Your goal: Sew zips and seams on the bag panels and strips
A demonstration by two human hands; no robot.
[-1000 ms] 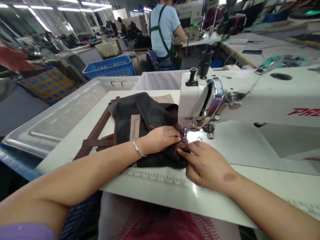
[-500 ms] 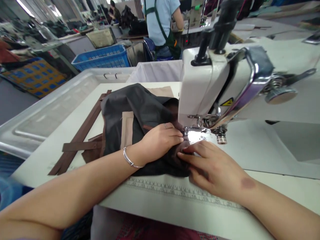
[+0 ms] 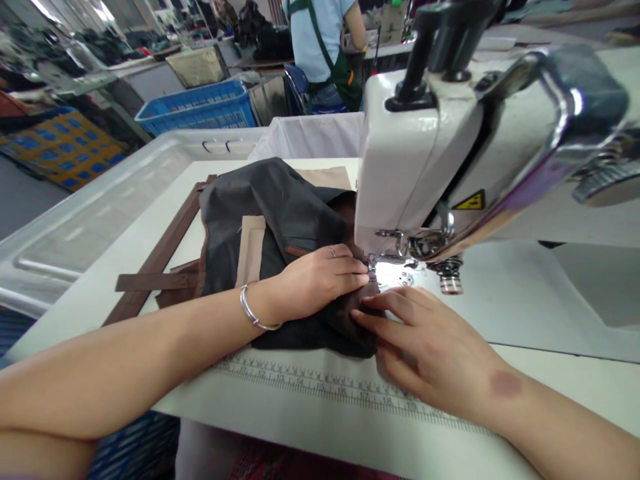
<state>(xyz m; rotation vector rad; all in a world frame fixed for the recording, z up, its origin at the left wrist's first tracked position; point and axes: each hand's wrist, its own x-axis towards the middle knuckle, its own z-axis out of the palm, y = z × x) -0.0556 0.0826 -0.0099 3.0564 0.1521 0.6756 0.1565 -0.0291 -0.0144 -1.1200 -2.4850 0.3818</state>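
Observation:
A dark grey and brown fabric piece (image 3: 295,200) lies in folds on the sewing table, its right end under the presser foot of the white sewing machine (image 3: 395,160). My left hand (image 3: 320,277) rests on top of it, fingers stretched out close together, tips beside the presser foot. At the fabric's near right edge, my right hand (image 3: 415,333) has its fingers bent around the cloth. Part of the cloth is hidden under both hands. A beige strip (image 3: 251,247) lies across the fabric, left of my left hand.
Brown strips (image 3: 155,253) lie at the left on the table. A printed ruler (image 3: 325,390) runs along the near edge. Behind stand a clear plastic bin (image 3: 180,147), a blue basket (image 3: 200,107) and a seated person (image 3: 320,53). The machine arm blocks the right side.
The camera view has shifted slightly, so the machine looks larger and nearer. Both hands keep almost the same place on the fabric by the presser foot.

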